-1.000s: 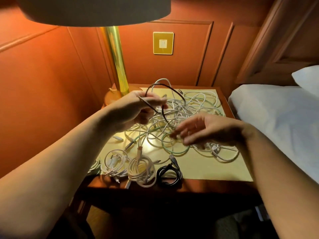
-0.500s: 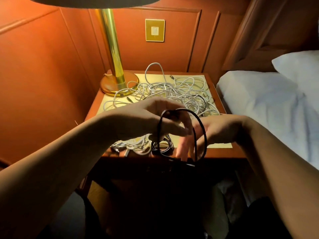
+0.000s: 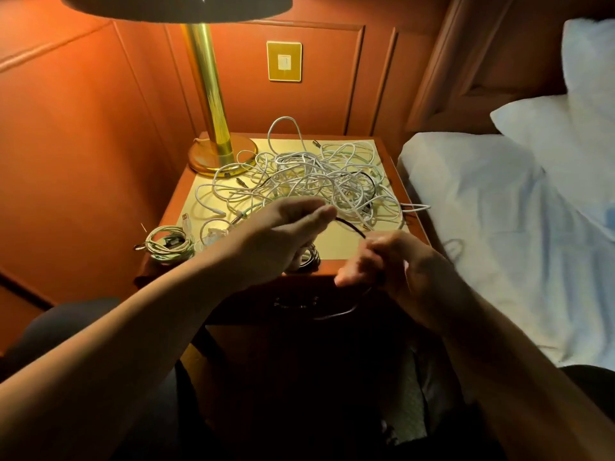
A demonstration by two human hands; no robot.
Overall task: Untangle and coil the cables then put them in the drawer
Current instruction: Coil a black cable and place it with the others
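A thin black cable [image 3: 352, 226] stretches between my two hands above the front edge of the nightstand [image 3: 334, 270]. My left hand [image 3: 293, 232] pinches one part of it. My right hand [image 3: 382, 262] grips the other part, and a loop of the cable hangs down below that hand. Behind my hands a big tangle of white cables [image 3: 319, 181] lies on the yellow mat [image 3: 339, 242]. A coiled pale cable [image 3: 168, 244] rests at the front left corner. A dark coil [image 3: 309, 257] sits partly hidden under my left hand. The drawer front [image 3: 296, 302] is in shadow and closed.
A brass lamp [image 3: 213, 128] stands at the back left of the nightstand, its shade overhead. A bed with white sheets [image 3: 499, 211] and a pillow [image 3: 565, 128] lies close on the right. Wood-panelled walls close in the left and back.
The black cable's loop has been drawn out, now running taut between my hands. My left hand rose and my right hand closed around the cable near the table's front edge.
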